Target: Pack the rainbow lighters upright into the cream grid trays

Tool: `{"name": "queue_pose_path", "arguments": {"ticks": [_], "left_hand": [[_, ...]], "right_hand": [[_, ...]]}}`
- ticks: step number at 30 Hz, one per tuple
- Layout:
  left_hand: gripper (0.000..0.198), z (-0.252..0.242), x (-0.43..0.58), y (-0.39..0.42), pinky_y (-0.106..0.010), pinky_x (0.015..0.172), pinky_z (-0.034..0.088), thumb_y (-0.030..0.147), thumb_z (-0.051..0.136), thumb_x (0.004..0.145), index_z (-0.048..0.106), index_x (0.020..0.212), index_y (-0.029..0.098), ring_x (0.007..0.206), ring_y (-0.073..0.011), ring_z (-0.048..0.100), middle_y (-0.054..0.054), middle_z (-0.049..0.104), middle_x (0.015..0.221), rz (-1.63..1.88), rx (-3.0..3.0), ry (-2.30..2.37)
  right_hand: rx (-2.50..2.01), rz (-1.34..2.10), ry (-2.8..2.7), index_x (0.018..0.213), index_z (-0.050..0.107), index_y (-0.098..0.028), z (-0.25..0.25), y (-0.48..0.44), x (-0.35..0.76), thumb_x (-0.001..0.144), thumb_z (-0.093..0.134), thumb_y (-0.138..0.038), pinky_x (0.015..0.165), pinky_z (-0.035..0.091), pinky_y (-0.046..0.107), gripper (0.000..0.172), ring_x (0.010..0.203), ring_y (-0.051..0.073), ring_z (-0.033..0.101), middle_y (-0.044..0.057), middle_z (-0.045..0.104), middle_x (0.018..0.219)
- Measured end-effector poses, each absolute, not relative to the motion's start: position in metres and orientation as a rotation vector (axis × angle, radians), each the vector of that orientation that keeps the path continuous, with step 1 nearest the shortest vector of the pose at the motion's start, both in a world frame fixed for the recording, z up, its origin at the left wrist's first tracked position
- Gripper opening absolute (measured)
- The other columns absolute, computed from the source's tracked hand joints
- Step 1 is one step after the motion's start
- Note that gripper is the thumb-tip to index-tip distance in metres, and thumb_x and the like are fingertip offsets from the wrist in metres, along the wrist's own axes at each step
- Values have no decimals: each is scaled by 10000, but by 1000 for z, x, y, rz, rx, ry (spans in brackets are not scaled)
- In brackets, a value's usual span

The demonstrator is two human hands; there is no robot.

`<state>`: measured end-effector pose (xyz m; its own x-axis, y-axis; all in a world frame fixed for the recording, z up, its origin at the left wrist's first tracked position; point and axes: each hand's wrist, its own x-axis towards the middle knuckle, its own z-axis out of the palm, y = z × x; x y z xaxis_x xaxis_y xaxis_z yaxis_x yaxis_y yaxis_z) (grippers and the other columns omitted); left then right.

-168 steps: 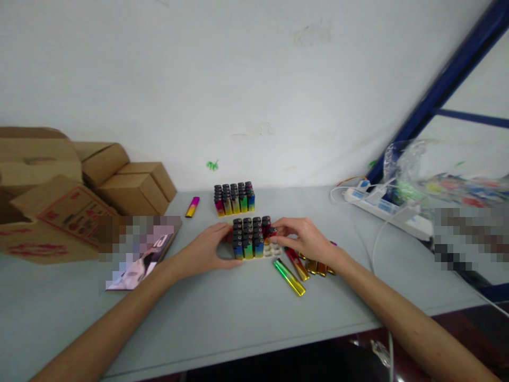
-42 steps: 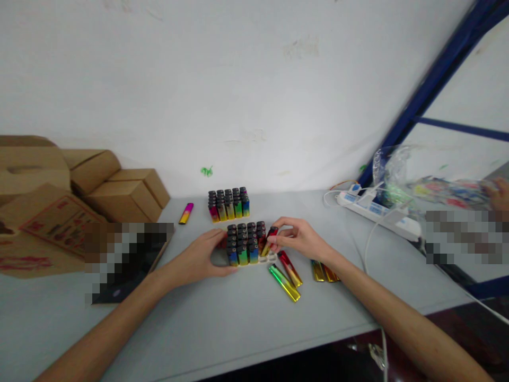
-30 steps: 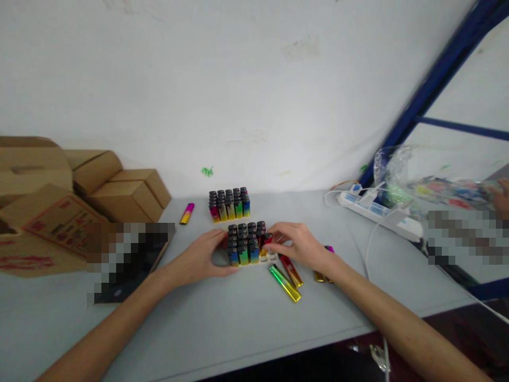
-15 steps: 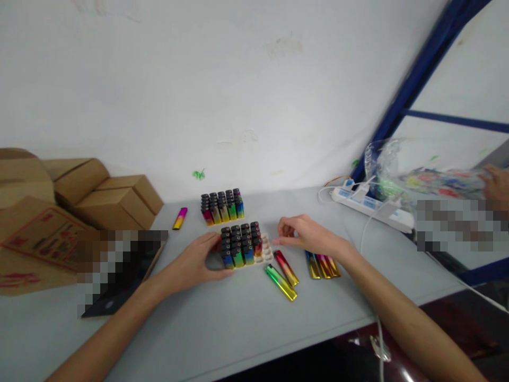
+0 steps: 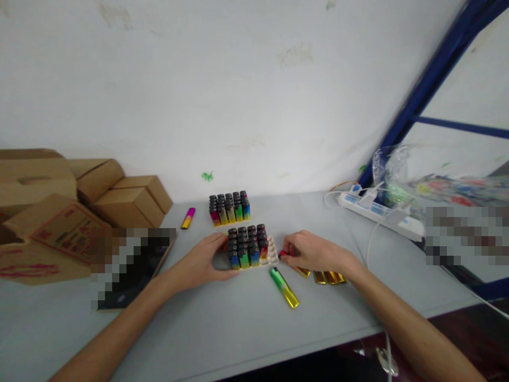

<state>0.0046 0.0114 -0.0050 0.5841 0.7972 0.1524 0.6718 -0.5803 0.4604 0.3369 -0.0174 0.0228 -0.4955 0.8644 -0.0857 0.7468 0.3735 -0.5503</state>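
Observation:
A white tray (image 5: pixel 272 259) holds rows of upright black-topped lighters (image 5: pixel 243 247), with bare slots at its right end. My left hand (image 5: pixel 207 260) grips the tray's left end, thumb at the near corner and fingers behind. Just right of the tray, my right hand (image 5: pixel 304 250) pinches a red-and-gold lighter case (image 5: pixel 283 253); my fingers hide most of it. A green-and-gold lighter case (image 5: pixel 284 287) lies flat in front of the tray. Several shiny gold-ended cases (image 5: pixel 330 277) lie partly beneath my right wrist.
Behind stands a second filled block of lighters (image 5: pixel 229 208), with a purple-and-yellow case (image 5: pixel 188 218) to its left. Cardboard boxes (image 5: pixel 131 204) and a dark, partly blurred panel (image 5: pixel 135 286) occupy the left. A white power strip (image 5: pixel 382 217) with cables sits at the right.
My right hand has come down onto the red-and-gold case and now pinches it. My left hand keeps its hold on the tray. The view has shifted slightly.

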Motion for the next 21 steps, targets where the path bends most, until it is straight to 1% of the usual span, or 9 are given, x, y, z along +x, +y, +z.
{"name": "queue_pose_path", "arguments": {"ticks": [2, 4, 7, 10, 13, 14, 17, 19, 21], "left_hand": [[534, -6, 4, 11, -466, 928, 614, 640, 832, 732, 686, 1013, 210, 1059, -361, 722, -121, 762, 1130, 510, 2458, 1197], [537, -6, 4, 12, -472, 922, 616, 643, 835, 726, 692, 1014, 212, 1057, -366, 722, -121, 765, 1125, 527, 2457, 1190], [514, -7, 3, 12, -469, 918, 615, 631, 828, 745, 696, 1008, 210, 1058, -370, 721, -126, 766, 1109, 516, 2469, 1177], [520, -6, 4, 12, -464, 927, 611, 622, 826, 749, 695, 1024, 200, 1063, -371, 721, -133, 761, 1116, 490, 2476, 1189], [532, -4, 4, 11, -463, 924, 611, 640, 824, 735, 698, 1016, 206, 1061, -371, 721, -125, 761, 1109, 497, 2468, 1200], [530, -4, 5, 11, -464, 923, 611, 645, 823, 734, 700, 1010, 209, 1061, -371, 721, -123, 761, 1107, 503, 2466, 1199], [530, -4, 5, 10, -474, 930, 609, 641, 824, 736, 702, 1017, 209, 1064, -373, 720, -125, 762, 1115, 518, 2464, 1195], [533, -4, 5, 10, -481, 938, 608, 634, 827, 739, 698, 1026, 204, 1068, -375, 719, -132, 761, 1129, 511, 2466, 1192], [533, -5, 4, 11, -486, 941, 607, 628, 832, 739, 695, 1026, 200, 1068, -377, 718, -138, 760, 1133, 515, 2466, 1186]], "right_hand": [[-1417, 775, -2373, 824, 718, -177, 22, -15, 338, 931, 731, -293, 613, 414, 295, 158, 650, 172, 599, 52, 730, 751], [-1332, 819, -2369, 892, 707, -170, 23, -11, 340, 976, 684, -305, 642, 435, 297, 160, 666, 167, 599, 43, 721, 768], [-1096, 1048, -2257, 1009, 637, -184, 28, -8, 345, 1052, 604, -382, 684, 480, 298, 205, 698, 155, 614, 20, 709, 819], [-876, 1278, -1979, 1092, 529, -217, 31, -9, 346, 1084, 554, -482, 700, 521, 299, 267, 756, 156, 661, 14, 701, 880], [-773, 1357, -1794, 1180, 464, -254, 32, -11, 341, 1088, 529, -548, 667, 531, 299, 315, 729, 151, 677, -17, 639, 889], [-765, 1357, -1768, 1195, 458, -263, 31, -12, 340, 1088, 527, -558, 644, 516, 293, 322, 688, 138, 649, -26, 614, 890], [-760, 1352, -1722, 1206, 466, -273, 30, -13, 336, 1086, 522, -576, 570, 411, 268, 331, 586, 101, 486, -26, 597, 904], [-760, 1370, -1691, 1213, 473, -274, 29, -13, 335, 1082, 522, -588, 549, 341, 263, 344, 570, 104, 406, -40, 582, 839], [-785, 1353, -1688, 1169, 511, -253, 28, -12, 334, 1071, 523, -612, 537, 298, 262, 373, 563, 112, 359, -62, 512, 730]]}}
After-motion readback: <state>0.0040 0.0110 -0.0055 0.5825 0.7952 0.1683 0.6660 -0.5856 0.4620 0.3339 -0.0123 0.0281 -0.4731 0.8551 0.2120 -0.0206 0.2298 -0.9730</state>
